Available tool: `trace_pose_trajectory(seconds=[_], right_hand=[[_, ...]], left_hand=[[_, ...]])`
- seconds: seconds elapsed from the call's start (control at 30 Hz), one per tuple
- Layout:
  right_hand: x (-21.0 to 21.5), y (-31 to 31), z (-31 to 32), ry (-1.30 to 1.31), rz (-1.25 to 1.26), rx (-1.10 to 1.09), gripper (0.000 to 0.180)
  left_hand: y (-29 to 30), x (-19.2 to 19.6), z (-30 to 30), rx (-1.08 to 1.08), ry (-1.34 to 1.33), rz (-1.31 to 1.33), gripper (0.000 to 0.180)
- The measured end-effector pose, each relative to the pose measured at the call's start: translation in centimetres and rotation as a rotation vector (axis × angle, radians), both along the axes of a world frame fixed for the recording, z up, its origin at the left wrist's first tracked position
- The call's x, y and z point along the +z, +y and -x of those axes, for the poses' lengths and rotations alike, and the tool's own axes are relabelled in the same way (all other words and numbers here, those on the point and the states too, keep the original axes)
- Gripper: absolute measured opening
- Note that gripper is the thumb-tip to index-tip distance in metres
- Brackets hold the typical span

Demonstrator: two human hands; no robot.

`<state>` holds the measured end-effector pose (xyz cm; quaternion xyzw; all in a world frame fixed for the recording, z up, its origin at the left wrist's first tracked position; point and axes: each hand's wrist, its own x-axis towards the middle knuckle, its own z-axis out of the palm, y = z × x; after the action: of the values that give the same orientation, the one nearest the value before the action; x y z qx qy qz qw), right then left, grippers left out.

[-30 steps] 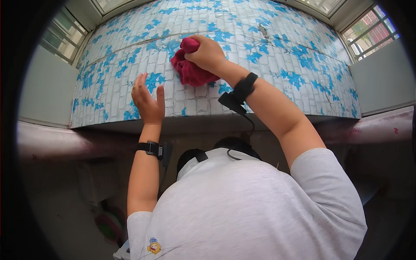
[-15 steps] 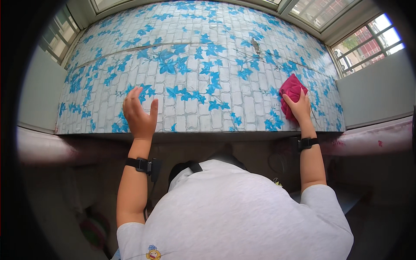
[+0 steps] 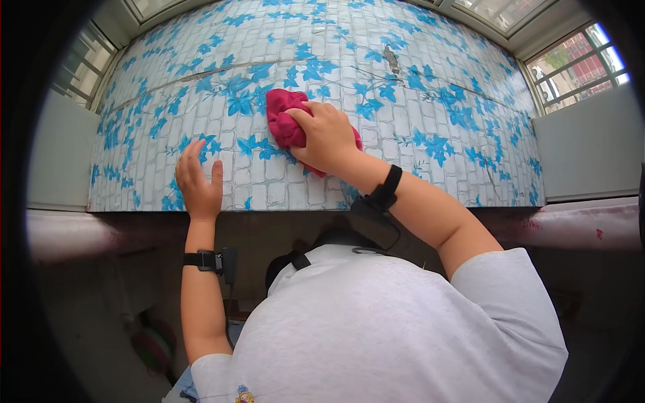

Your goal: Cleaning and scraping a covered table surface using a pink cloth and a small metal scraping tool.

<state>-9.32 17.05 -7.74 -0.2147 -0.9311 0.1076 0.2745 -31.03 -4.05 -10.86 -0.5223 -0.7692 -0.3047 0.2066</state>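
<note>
A crumpled red cloth [image 3: 284,119] lies pressed against a countertop [image 3: 416,87] covered in a white brick pattern with blue leaves. My right hand [image 3: 327,136] grips the cloth from the right and holds it down near the middle of the surface. My left hand [image 3: 197,180] rests flat near the front edge of the countertop, fingers spread, holding nothing. It sits to the left of the cloth and closer to me. Both wrists wear dark bands.
Barred windows [image 3: 578,57] stand at the far right and far left [image 3: 80,67] of the countertop. A small dark mark [image 3: 390,59] shows on the surface beyond the cloth. A pale ledge [image 3: 584,225] runs below the front edge. My white shirt [image 3: 396,329] fills the lower view.
My right hand has swept the red cloth from the far right of the countertop back to the middle. My left hand has stayed flat near the front edge.
</note>
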Motion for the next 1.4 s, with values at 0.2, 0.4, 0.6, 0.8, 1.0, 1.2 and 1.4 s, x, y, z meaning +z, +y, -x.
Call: trace_pose_trajectory(seconds=[0.2,0.4,0.6,0.8,1.0,1.2,1.4], right_hand=[[3.5,3.9,6.1,-0.146,0.396,0.296,0.059],[9.6,13.2,-5.3,0.251,0.656,0.138,0.063],[7.5,26.7,-20.4,0.299,0.484,-0.361,0.062],[1.6,27.7,-27.6,-0.300,0.114,-0.338,0.067],[1.6,27.3,-27.2,-0.327,0.131,-0.386,0.066],[1.7,27.0,-27.5,-0.292,0.148,-0.436,0.065],[1.5,27.0,-27.8,-0.236,0.114,-0.417,0.064]], left_hand=[[-0.3,-1.2,0.6,0.059,-0.009,0.158,0.049],[-0.6,-0.8,0.4,0.095,0.011,0.203,0.051],[0.3,0.1,-0.3,0.109,0.092,0.262,0.052],[5.7,3.1,-3.4,0.109,0.154,0.258,0.044],[24.3,10.0,-14.2,-0.416,0.026,0.378,0.019],[35.6,7.2,-18.2,-0.599,0.076,0.700,0.018],[39.0,6.7,-17.4,-0.610,0.378,0.686,0.011]])
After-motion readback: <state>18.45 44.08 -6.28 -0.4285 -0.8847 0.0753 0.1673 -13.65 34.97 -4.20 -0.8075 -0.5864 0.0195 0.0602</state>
